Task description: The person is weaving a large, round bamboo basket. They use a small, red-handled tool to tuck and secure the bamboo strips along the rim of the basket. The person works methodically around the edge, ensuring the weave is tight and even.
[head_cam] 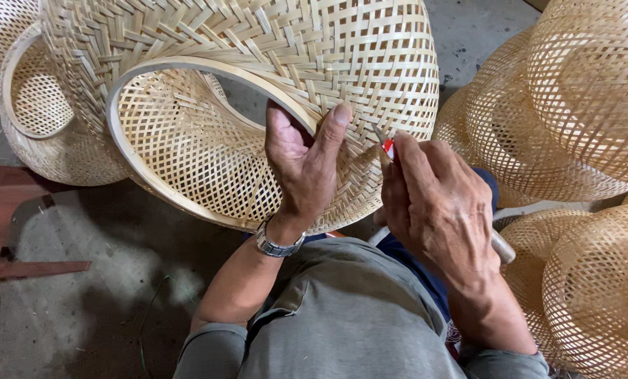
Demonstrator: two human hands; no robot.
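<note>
Over my lap sits the woven basket (258, 91). My left hand (303, 165) wraps its rim, fingers curled tight. My right hand (437, 203), just beside the basket's wall, pinches a small knife (384, 151). I should cut slowly, blade away from my thumb.

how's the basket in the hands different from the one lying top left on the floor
The held basket is gripped at its rim by the left hand while the right hand works a tool into it; the floor basket lies untouched. The held one looks larger. Both are pale woven bamboo with hoop rims.
</note>
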